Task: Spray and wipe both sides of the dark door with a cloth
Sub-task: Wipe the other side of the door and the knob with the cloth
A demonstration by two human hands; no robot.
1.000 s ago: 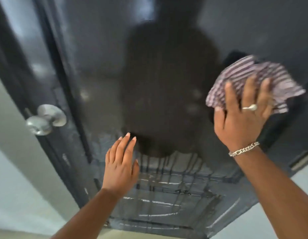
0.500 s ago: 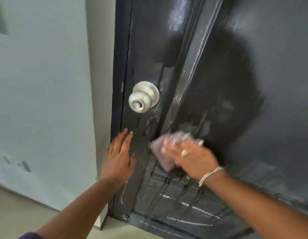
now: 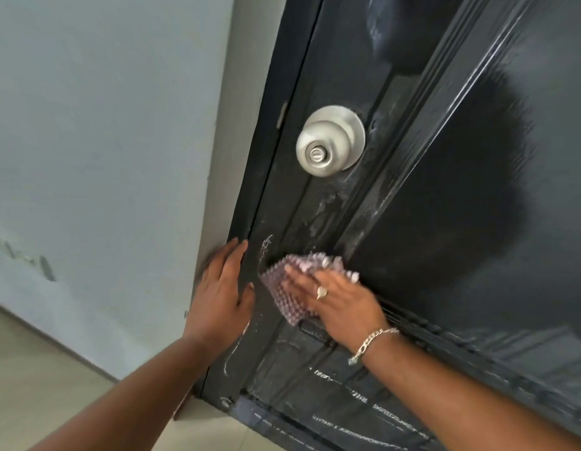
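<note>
A pale grey-blue wall fills the left third of the head view, scuffed low down w/ dark marks, above a strip of beige floor at bottom left. Next comes the lighter door frame, running top to bottom.

The person's left hand lies flat, fingers straight and close together, against the dark door's latch edge where it meets the frame; it holds nothing, thumb resting toward the door face. The forearm enters from the bottom left corner.

Above, a round brushed-metal knob w/ a centre lock button sits on the door's left stile, well above both hands. Whitish streaks and smears mark the stile below the knob and down toward the bottom edge.

Just right of the left hand, the right hand presses a bunched purple-and-white patterned cloth against the door, approx. at the foot of the stile beside the raised moulding. Fingers are extended and laid over the cloth, palm down; a ring shows on one finger and a chain bracelet on the wrist. The cloth sticks out left of and above the fingertips, blurred.

To the right, the door's glossy main panel carries a dark, soft-edged patch; ribbed slats run across the lower part behind the right forearm.
</note>
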